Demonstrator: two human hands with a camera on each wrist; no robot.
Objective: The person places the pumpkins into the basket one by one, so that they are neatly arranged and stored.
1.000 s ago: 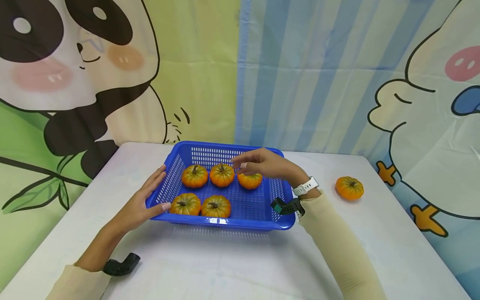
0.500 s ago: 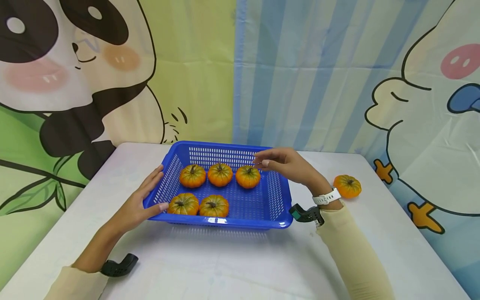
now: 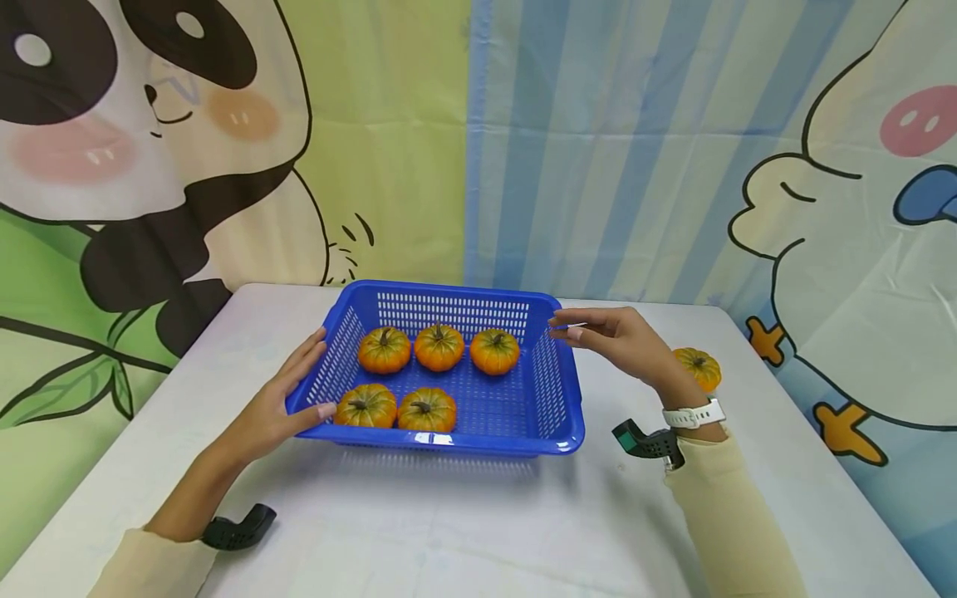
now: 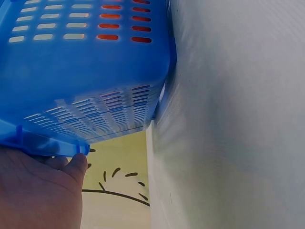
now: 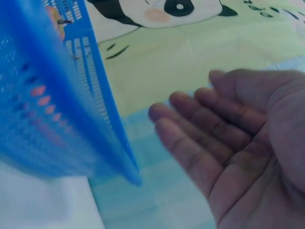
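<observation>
A blue plastic basket (image 3: 493,415) with slotted walls stands on the table. Inside it, three small orange pumpkins (image 3: 439,347) form a back row, and two pumpkins (image 3: 427,410) sit at the front left. My left hand (image 3: 265,407) rests along the basket's left rim, fingers straight, thumb on the front corner; the left wrist view shows its fingertips right at the rim. Just beyond the right rim, my right hand (image 3: 620,336) hovers with loosely bent fingers. Its palm (image 5: 248,176) holds nothing in the right wrist view. Behind this hand, another pumpkin (image 3: 699,368) is partly hidden.
The white table (image 3: 359,531) extends around the basket. Behind it hangs a cloth backdrop (image 3: 553,149) with cartoon animals. A black band (image 3: 649,442) and a white watch (image 3: 694,414) are on the right wrist; another black band (image 3: 238,529) is on the left.
My right hand has moved right, from over the back-row right pumpkin to past the basket's right rim, and now covers part of the loose pumpkin. The left hand stays on the rim.
</observation>
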